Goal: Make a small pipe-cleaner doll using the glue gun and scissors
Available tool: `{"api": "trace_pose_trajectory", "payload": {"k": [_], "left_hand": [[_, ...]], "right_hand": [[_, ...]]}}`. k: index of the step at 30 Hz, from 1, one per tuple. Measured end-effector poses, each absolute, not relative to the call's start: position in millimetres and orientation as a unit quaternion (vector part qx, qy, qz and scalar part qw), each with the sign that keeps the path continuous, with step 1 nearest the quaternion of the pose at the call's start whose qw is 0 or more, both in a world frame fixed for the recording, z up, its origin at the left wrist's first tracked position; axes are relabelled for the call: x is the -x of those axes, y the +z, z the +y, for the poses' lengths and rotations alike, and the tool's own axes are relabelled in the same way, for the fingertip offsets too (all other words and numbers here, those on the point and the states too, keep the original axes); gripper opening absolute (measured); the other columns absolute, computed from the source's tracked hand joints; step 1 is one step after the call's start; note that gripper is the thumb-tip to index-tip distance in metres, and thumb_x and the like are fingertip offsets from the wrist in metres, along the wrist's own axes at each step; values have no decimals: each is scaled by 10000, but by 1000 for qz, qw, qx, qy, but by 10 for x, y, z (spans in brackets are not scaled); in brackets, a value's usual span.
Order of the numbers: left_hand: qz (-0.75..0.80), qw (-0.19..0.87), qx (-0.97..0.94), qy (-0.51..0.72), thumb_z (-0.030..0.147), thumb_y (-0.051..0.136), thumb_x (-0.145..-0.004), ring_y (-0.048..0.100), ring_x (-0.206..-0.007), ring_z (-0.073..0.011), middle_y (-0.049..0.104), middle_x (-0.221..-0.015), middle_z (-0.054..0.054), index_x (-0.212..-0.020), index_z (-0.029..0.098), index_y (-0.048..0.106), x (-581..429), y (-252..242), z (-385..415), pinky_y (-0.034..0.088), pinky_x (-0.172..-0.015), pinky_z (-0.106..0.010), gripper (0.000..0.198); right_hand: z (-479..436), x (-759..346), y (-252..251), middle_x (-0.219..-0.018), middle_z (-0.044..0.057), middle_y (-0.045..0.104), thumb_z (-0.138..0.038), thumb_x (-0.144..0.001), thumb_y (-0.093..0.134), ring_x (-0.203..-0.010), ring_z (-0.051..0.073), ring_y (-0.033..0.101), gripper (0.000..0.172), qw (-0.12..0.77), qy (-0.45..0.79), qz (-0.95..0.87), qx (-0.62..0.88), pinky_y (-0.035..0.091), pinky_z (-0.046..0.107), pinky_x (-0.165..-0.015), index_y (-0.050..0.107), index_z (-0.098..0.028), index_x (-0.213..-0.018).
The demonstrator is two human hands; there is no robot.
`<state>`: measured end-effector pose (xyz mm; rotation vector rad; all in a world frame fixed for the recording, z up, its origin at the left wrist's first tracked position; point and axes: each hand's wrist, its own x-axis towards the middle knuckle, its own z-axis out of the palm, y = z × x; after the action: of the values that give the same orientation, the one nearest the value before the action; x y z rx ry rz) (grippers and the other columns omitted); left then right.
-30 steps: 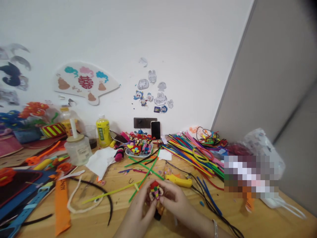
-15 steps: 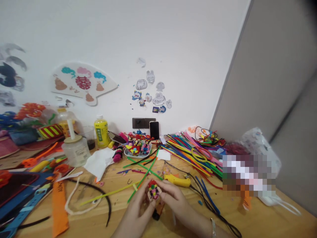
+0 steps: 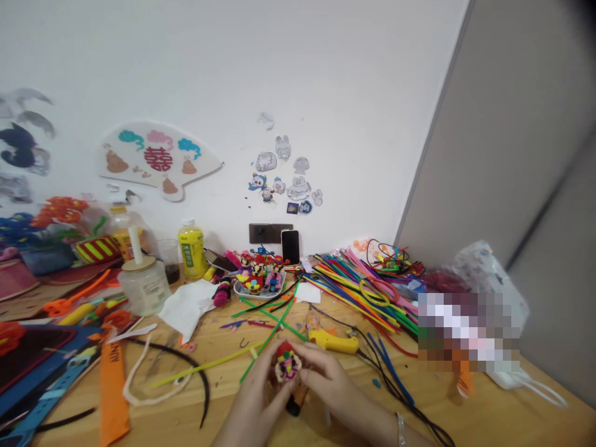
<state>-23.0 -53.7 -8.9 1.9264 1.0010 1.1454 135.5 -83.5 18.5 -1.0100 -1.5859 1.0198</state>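
Note:
Both my hands meet low in the middle of the view over a wooden table (image 3: 465,416). My left hand (image 3: 256,397) and my right hand (image 3: 328,385) pinch a small fuzzy figure (image 3: 286,363) with a red top and pink and yellow parts. Fingers of both hands are closed around it. A dark and orange piece (image 3: 298,397) hangs below the figure between my hands; I cannot make out what it is. A yellow glue gun (image 3: 333,340) lies just behind my right hand, with a black cord (image 3: 400,391) running to the right.
A heap of coloured pipe cleaners (image 3: 363,285) lies at the back right, loose green ones (image 3: 270,329) in front. A tray of small figures (image 3: 258,279), a phone (image 3: 291,246), a yellow bottle (image 3: 191,248), a jar (image 3: 144,282) and white tissue (image 3: 186,304) stand behind. An orange strip (image 3: 113,391) lies left.
The figure has dropped slightly and shifted a little left in my fingers. The view has swung slightly; the hands stay on the figure.

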Motion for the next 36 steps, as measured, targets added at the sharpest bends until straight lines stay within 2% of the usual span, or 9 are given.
{"api": "trace_pose_trajectory", "payload": {"k": [13, 23, 36], "left_hand": [[402, 319, -740, 435, 259, 546, -725, 613, -1007, -279, 644, -1101, -176, -1135, 118, 508, 227, -58, -540, 487, -870, -422, 435], [401, 301, -747, 437, 255, 532, -720, 603, -1026, -292, 636, -1107, -203, -1132, 81, 513, 234, -43, -550, 472, -886, -441, 448], [399, 276, -777, 400, 239, 506, -757, 579, -1055, -273, 600, -1162, -189, -1178, 95, 479, 248, -67, -555, 460, -901, -429, 446]], "right_hand": [[-813, -1337, 121, -945, 68, 604, -305, -793, 561, -939, 230, 547, 370, 485, 417, -659, 396, 404, 375, -881, 587, -212, -1150], [-788, -1327, 96, -977, 86, 610, -360, -779, 570, -914, 235, 544, 394, 483, 409, -664, 398, 411, 380, -855, 598, -186, -1132], [-793, -1340, 78, -955, 85, 603, -289, -771, 567, -889, 232, 546, 396, 475, 397, -665, 417, 430, 367, -806, 588, -174, -1148]]}}
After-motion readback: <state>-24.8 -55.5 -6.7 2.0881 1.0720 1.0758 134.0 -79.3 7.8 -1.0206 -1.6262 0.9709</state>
